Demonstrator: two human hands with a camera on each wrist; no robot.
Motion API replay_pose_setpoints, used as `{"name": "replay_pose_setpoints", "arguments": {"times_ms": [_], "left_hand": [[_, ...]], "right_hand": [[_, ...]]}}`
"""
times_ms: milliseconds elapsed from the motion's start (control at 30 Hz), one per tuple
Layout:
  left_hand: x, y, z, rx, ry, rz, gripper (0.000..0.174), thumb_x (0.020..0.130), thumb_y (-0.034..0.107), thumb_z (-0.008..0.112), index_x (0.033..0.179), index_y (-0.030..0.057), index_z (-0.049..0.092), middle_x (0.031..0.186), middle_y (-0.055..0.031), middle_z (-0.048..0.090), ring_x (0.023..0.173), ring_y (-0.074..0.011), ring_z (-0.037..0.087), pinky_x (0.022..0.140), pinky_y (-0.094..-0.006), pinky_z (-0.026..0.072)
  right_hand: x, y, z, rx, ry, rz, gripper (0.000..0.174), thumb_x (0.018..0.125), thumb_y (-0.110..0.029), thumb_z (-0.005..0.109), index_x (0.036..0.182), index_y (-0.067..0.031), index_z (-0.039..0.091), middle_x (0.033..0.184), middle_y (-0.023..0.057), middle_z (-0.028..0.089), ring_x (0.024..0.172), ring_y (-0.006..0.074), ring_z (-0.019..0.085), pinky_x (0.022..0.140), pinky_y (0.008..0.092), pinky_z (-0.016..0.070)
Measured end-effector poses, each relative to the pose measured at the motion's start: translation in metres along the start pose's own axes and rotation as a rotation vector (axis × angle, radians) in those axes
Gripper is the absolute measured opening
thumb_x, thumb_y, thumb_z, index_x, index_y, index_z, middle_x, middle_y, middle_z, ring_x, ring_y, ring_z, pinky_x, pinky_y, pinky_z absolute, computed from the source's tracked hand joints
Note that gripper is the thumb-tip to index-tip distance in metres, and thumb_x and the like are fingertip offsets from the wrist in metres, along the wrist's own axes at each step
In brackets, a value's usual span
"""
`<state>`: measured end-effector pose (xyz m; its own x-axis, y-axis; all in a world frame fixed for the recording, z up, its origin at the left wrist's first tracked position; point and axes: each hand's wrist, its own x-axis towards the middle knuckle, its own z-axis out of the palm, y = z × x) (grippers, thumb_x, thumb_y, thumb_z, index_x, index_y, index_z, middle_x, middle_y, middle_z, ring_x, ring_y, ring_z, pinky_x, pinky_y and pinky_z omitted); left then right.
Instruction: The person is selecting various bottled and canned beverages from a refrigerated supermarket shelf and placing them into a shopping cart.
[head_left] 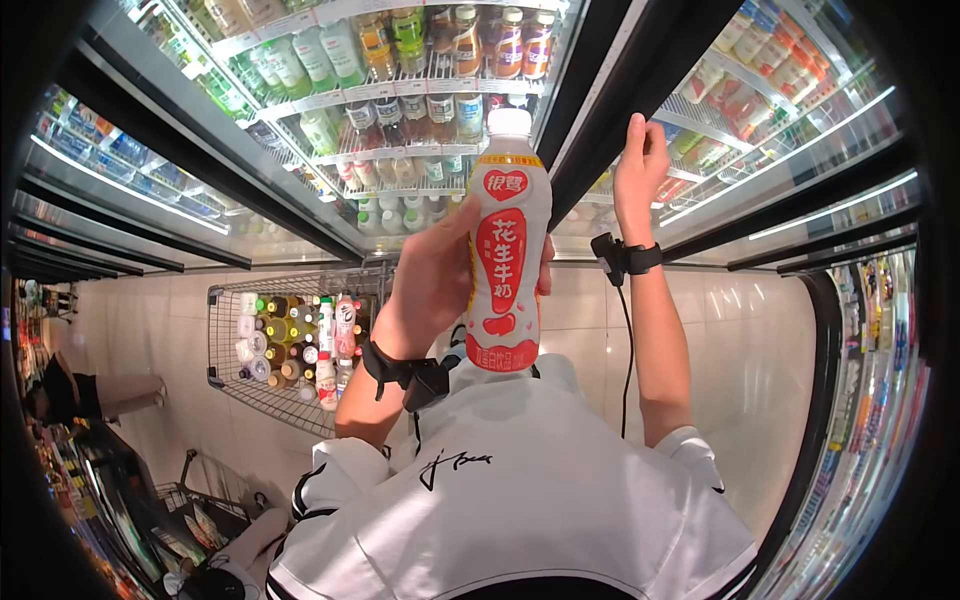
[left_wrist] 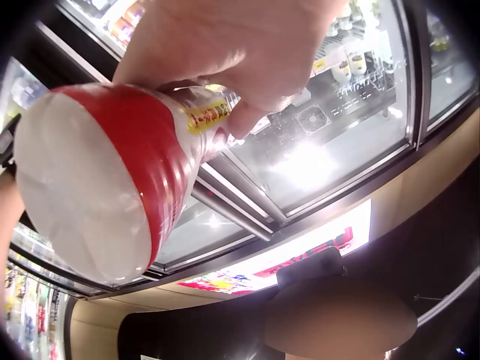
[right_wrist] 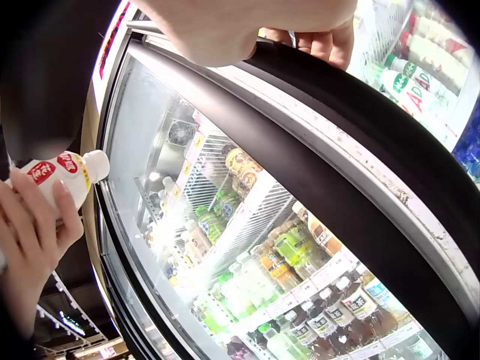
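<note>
My left hand (head_left: 425,285) grips a white and red peanut milk bottle (head_left: 508,260) in front of my chest, upright in the head view with its white cap on top. In the left wrist view the base of the bottle (left_wrist: 82,187) faces the camera. The right wrist view shows the left hand's fingers (right_wrist: 37,225) wrapped around it. My right hand (head_left: 640,180) is raised at the fridge door (right_wrist: 300,127). Its fingers curl over the black door edge in the right wrist view, and the door stands ajar.
Lit fridge shelves (head_left: 330,95) with rows of drinks are ahead. A wire shopping cart (head_left: 222,350) holding several bottles stands left of me. Another cart (head_left: 215,510) and people are at the far left. A cable (head_left: 627,370) hangs from my right wrist.
</note>
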<state>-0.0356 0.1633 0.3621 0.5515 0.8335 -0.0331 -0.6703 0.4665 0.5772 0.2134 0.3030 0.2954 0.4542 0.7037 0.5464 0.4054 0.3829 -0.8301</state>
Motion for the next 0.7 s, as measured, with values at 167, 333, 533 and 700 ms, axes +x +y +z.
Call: {"name": "replay_pose_setpoints", "arguments": {"times_ms": [167,333,533,700], "left_hand": [[-0.002,-0.004,-0.009,0.015,0.017,0.041,0.065,0.100,0.050,0.042,0.135,-0.0043,0.047,0.112,-0.0261,0.064,0.089,-0.0366,0.069,0.081,-0.0483,0.0562],[-0.003,0.001,-0.002,0.089,0.113,0.051,0.064,0.098,0.049,0.048,0.134,-0.0043,0.047,0.113,-0.0247,0.064,0.087,-0.0333,0.070,0.080,-0.0430,0.0571],[0.010,-0.003,0.000,0.196,0.261,0.135,0.048,0.099,0.035,0.055,0.131,-0.0018,0.049,0.113,-0.0167,0.064,0.094,-0.0225,0.068,0.086,-0.0367,0.0546],[0.018,0.001,-0.009,0.251,0.099,0.164,0.042,0.098,0.021,0.061,0.132,-0.0014,0.049,0.117,-0.0094,0.061,0.103,-0.0151,0.062,0.088,-0.0338,0.0512]], "right_hand": [[0.005,0.010,0.010,0.027,0.043,-0.033,0.036,0.100,-0.032,0.061,0.085,0.0011,0.058,0.070,-0.0048,0.041,0.066,0.0064,0.033,0.058,0.0250,0.0273],[-0.004,0.009,0.008,0.113,0.030,-0.028,0.037,0.099,-0.027,0.062,0.121,0.0020,0.055,0.104,0.0067,0.061,0.087,0.0139,0.056,0.073,0.0306,0.0475],[-0.107,-0.094,-0.041,0.539,-0.585,0.437,0.067,0.090,-0.022,0.071,0.144,-0.0013,0.036,0.131,0.0115,0.054,0.109,0.0177,0.059,0.089,0.0303,0.0497],[-0.135,-0.121,-0.051,0.582,-0.872,0.636,0.077,0.087,-0.021,0.072,0.148,-0.0047,0.028,0.130,0.0119,0.054,0.112,0.0196,0.060,0.084,0.0314,0.0553]]}}
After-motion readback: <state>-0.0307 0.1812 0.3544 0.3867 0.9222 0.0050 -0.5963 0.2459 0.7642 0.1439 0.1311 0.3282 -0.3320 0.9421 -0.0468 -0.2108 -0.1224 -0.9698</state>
